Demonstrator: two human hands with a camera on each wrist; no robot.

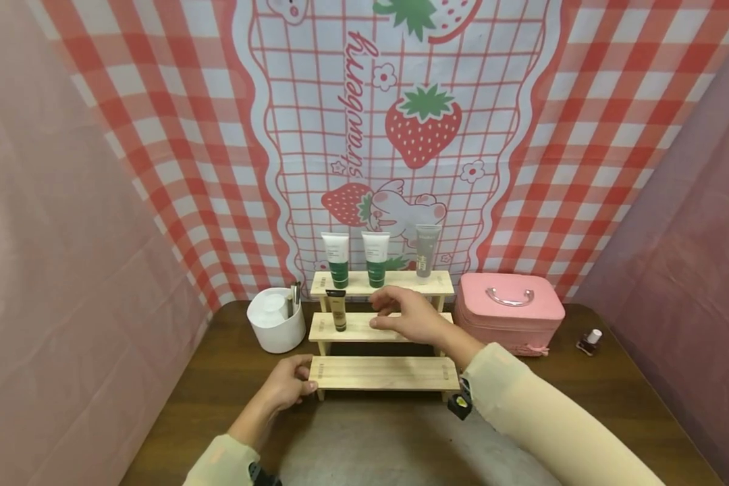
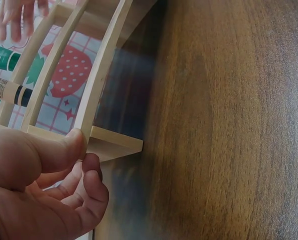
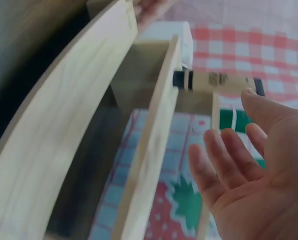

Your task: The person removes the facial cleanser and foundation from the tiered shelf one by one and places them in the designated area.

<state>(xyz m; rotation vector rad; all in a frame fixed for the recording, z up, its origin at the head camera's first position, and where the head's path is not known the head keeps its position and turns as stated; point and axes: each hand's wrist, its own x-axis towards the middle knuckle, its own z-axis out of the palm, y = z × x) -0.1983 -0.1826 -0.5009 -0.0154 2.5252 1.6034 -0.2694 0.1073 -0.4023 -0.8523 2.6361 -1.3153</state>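
Farthest left, just beyond the left hand, we see a white pot (image 1: pixel 273 339) with a few slim sticks (image 1: pixel 294 297) standing in it. The left hand (image 1: pixel 287 383) pinches the left end of the lowest shelf of a wooden rack (image 1: pixel 383 373), thumb and fingers closed about the board (the left wrist view shows this grip best). The rack's three shelves rise away from the hands.

Ahead of the left hand and a little to its right, a gold tube (image 1: pixel 338 314) stands upright on the middle shelf. Behind it, on the top shelf, we find the first green tube (image 1: pixel 337 260), white above and green below; the second green tube (image 1: pixel 376 260) stands to its right, beyond the fingertips of the right hand.

The right hand (image 1: pixel 410 316) hangs over the middle shelf, right of the gold tube, its thumb and fingers apart, loosely bent and holding nothing. The two hands are apart from each other. Beyond the right hand, a grey tube (image 1: pixel 427 256) stands near the top shelf's right end.

To the right of the right hand, beside the rack, we see a pink case (image 1: pixel 510 320). Farthest right, well apart from both hands, a small bottle (image 1: pixel 588 345), dark with a white cap, is on the brown table (image 1: pixel 182 405).
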